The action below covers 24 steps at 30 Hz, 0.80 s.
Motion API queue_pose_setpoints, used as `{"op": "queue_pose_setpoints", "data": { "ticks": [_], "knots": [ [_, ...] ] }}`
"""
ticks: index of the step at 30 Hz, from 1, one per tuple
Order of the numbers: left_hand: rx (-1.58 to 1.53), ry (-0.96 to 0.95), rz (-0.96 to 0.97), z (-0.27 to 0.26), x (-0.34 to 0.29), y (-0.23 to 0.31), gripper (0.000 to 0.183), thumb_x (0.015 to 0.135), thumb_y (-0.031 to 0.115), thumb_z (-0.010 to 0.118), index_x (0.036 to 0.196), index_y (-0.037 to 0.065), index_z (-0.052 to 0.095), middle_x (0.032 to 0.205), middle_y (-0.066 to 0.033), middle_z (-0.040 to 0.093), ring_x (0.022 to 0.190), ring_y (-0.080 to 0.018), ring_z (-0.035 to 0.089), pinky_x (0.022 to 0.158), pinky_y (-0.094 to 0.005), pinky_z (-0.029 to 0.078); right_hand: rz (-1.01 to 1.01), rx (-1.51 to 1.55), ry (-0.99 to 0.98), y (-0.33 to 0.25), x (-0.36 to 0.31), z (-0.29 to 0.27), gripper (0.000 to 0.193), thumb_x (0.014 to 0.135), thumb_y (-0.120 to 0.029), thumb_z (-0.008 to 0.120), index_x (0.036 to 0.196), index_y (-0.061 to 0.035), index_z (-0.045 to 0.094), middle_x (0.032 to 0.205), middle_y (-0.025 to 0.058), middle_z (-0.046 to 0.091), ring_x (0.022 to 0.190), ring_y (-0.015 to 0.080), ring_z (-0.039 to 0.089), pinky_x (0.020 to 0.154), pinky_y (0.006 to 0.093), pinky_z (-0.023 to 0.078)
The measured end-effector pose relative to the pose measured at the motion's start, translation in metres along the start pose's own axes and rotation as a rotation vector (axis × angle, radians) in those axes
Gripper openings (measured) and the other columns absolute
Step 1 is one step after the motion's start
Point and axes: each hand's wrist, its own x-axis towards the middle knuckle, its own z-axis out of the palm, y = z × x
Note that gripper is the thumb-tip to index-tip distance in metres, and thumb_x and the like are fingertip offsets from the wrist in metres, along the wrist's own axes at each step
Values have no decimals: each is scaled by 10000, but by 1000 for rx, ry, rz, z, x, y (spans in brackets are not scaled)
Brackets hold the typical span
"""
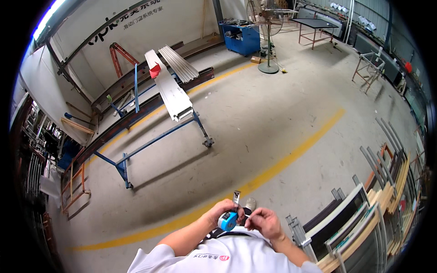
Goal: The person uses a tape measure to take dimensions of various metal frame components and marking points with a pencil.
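Observation:
In front of my waist, my left hand (222,210) is closed around a blue tape measure (228,221). A short, pale strip with dark marks (236,196) stands up beyond its fingers, and I cannot tell whether it is the tape's blade. Close beside it on the right, my right hand (267,224) has its fingers pinched together. A small, thin whitish thing (247,216) shows at those fingertips, too small to name. The two hands are near each other, and a shoe (251,203) shows on the floor just past them.
Ahead to the left, long white profiles (175,98) lie on a blue wheeled stand (150,142). Framed panels and wooden strips (359,227) stack close at my right. Further off are a blue tool cart (242,40), a fan's round base (268,68) and a dark-topped table (314,22).

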Motion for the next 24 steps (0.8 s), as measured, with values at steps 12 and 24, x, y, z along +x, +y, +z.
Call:
{"op": "queue_pose_setpoints", "data": {
  "ticks": [12,24],
  "knots": [
    [-181,-63,174,-120,268,266,451,957,347,586,812,-72,669,794,-184,639,754,-291,635,748,-390,523,31,-340,-114,-219,359,-105,113,1027,-57,549,1058,36,605,957,189,729,815,230,708,704,332,574],
    [-180,-304,66,-201,586,593,391,998,276,547,836,-57,672,756,-169,662,710,-272,655,704,-397,551,-151,-408,180,-427,686,-217,179,1006,-63,487,1027,48,626,915,219,725,833,283,722,700,332,608]
  ]
}}
